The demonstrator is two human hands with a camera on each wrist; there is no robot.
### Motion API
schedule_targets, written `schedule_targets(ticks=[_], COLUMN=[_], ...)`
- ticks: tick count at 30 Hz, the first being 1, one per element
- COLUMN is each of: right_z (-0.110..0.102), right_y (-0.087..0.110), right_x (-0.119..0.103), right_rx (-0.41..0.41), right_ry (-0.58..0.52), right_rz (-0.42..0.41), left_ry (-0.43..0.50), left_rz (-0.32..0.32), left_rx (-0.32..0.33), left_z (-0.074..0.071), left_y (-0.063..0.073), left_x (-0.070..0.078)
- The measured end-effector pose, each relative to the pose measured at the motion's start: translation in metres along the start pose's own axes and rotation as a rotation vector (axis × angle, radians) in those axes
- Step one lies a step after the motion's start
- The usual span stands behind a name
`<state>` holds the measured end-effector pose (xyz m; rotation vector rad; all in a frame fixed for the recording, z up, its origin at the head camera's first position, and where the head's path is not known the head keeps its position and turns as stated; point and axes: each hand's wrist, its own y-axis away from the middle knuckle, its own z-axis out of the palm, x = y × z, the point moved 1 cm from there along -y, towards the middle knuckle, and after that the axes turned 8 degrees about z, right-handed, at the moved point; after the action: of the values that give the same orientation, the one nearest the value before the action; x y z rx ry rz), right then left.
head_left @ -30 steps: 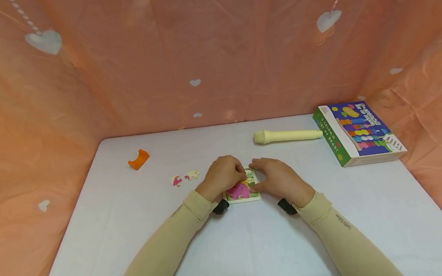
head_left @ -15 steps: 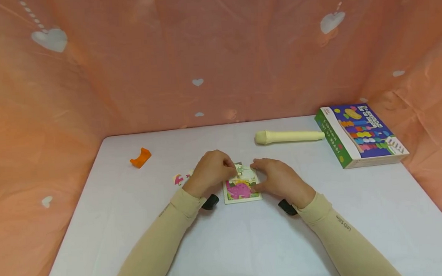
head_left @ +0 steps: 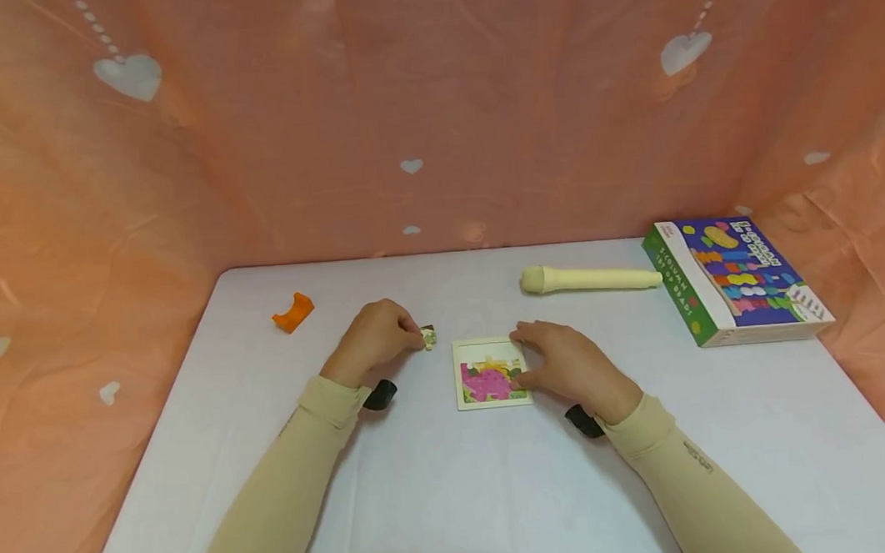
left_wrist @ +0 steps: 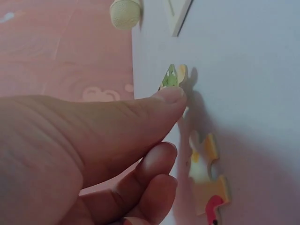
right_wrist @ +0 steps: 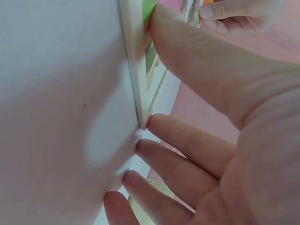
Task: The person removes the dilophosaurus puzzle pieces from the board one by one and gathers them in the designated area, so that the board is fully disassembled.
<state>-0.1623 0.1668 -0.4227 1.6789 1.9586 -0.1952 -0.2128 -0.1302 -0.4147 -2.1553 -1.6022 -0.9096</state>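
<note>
- Out past the left hand [head_left: 376,338], on its outer side, an orange block [head_left: 292,313] lies well apart.
- Near the left hand's fingers, a loose puzzle piece [left_wrist: 203,172] sits by the desk [head_left: 424,495] surface; a low sweep could knock it aside.
- The left hand pinches a green-marked piece [head_left: 428,336] by thumb and fingertip; so slight a hold may let it slip or twist.
- Between the hands, the puzzle board [head_left: 459,384] lies flat, its far strip unfilled; pressing unevenly might slide it.
- The right hand [head_left: 571,366] is spread, grasping nothing, thumb over the board's edge, fingertip touching a corner.
</note>
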Motion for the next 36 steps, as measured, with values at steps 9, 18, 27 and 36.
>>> schedule_targets(ticks=[9, 18, 27, 36], right_z=[0.002, 0.002, 0.002, 0.008], right_y=[0.000, -0.002, 0.000, 0.003], right_x=[0.002, 0.003, -0.006, -0.012], right_rx=[-0.010, -0.018, 0.014, 0.005], right_ry=[0.000, 0.000, 0.071, 0.099], right_rz=[0.015, 0.019, -0.195, -0.317], left_ry=[-0.014, 0.013, -0.039, -0.037], left_rz=[-0.023, 0.015, 0.224, 0.330], left_rx=[-0.016, 0.017, -0.049, -0.155], left_z=[0.004, -0.002, 0.017, 0.032], left_y=[-0.002, 0.000, -0.006, -0.001], left_x=[-0.003, 0.000, 0.016, 0.030])
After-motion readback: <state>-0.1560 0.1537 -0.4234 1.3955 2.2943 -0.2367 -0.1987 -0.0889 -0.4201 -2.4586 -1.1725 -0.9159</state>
